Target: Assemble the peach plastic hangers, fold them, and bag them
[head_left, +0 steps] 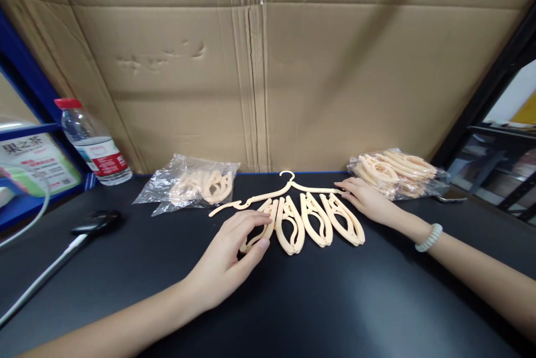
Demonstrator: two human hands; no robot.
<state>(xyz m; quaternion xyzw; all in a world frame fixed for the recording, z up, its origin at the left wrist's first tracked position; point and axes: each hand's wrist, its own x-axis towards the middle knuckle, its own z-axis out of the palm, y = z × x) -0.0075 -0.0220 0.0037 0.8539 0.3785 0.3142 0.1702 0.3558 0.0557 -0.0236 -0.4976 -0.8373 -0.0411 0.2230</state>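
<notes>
An unfolded cream plastic clothes hanger (268, 196) lies on the black table, its hook pointing to the back. My right hand (365, 197) has its fingertips closed on that hanger's right end. In front of it several folded hangers of the same kind lie in a row, among them one folded hanger (290, 235) near the middle and another (348, 224) at the right. Thumb and fingers of my left hand (234, 249) are around the leftmost folded hanger (268, 228), covering part of it.
Behind my left hand lies a clear plastic bag (159, 189) with folded hangers inside. A fuller bag of hangers (393, 171) is at the back right. To the left are a water bottle (98, 146) and a black device (96, 221) with a white cable (46, 274). Cardboard (188, 84) stands behind.
</notes>
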